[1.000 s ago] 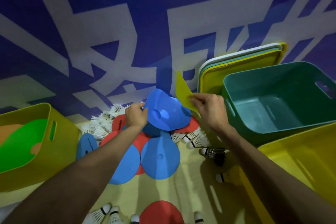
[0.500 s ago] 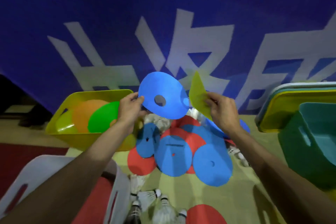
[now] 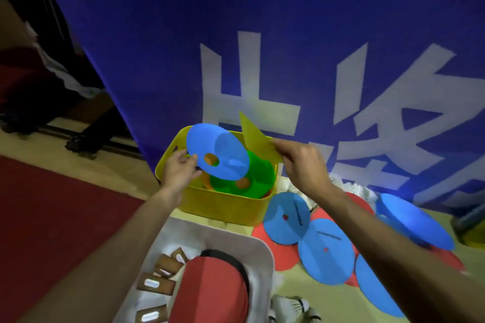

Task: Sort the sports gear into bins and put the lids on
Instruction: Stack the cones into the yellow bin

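My left hand (image 3: 178, 173) pinches the rim of a blue disc cone (image 3: 217, 155) and holds it over the yellow bin (image 3: 220, 204). Green and orange disc cones (image 3: 252, 178) lie inside that bin. My right hand (image 3: 301, 162) pinches a yellow disc cone (image 3: 254, 134), seen edge-on, above the bin's right side. To the right of the bin, several blue disc cones (image 3: 325, 249) and red disc cones (image 3: 283, 252) are spread on the floor.
A white bin (image 3: 262, 252) in front of me holds red disc cones (image 3: 212, 291) and wooden-handled items (image 3: 160, 280). Shuttlecocks (image 3: 291, 307) lie on the floor near it. A blue banner (image 3: 262, 47) hangs behind. Red carpet (image 3: 52, 217) covers the left.
Both hands have carried the blue and yellow cones left from the floor pile to above the yellow bin. My view has swung left, so the teal bin and lids are out of sight.
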Demonstrator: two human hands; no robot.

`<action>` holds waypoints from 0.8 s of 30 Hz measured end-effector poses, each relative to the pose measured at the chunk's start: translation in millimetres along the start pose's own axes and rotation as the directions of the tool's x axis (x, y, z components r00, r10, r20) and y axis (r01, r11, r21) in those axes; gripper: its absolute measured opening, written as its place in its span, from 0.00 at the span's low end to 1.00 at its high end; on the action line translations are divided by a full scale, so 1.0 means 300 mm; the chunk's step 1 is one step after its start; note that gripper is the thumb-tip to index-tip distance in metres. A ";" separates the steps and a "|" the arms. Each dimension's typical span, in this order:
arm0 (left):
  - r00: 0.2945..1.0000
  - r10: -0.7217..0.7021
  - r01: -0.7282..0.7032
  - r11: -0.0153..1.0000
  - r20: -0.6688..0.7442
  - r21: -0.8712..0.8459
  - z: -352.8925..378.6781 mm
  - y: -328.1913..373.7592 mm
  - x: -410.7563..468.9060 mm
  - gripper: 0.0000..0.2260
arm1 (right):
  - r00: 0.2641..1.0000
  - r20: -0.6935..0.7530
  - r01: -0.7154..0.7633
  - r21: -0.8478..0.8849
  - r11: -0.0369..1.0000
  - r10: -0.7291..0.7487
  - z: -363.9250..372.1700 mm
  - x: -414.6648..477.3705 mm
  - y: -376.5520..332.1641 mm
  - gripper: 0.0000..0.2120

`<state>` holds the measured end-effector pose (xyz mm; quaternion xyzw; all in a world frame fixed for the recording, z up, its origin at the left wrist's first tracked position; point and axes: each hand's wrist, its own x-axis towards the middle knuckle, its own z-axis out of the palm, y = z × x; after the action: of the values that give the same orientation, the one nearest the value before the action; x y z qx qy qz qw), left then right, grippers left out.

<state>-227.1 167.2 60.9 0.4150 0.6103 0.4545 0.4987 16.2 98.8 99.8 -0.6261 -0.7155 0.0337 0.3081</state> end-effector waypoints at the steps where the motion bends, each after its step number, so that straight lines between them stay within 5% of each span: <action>1: 1.000 -0.025 0.025 1.000 0.013 0.015 -0.020 -0.018 0.021 0.19 | 1.000 0.020 0.013 -0.016 1.000 -0.012 0.026 0.017 -0.032 0.22; 7: 0.998 0.056 -0.050 0.985 -0.034 0.167 -0.138 -0.031 0.077 0.22 | 0.993 0.114 0.021 -0.209 0.978 0.003 0.173 0.100 -0.120 0.19; 12: 0.992 0.123 -0.122 0.983 0.003 0.136 -0.165 -0.006 0.066 0.15 | 0.913 0.379 -0.073 -0.215 0.974 0.152 0.284 0.078 -0.119 0.19; 24: 0.893 0.104 -0.140 0.989 0.438 0.052 0.154 0.054 -0.166 0.08 | 0.900 0.332 -0.247 -0.147 0.958 0.283 0.040 -0.119 0.151 0.17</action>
<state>-173.0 129.7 84.0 0.5634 0.4747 0.3557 0.5751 51.1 79.9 56.1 -0.7164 -0.6676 0.1497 0.1366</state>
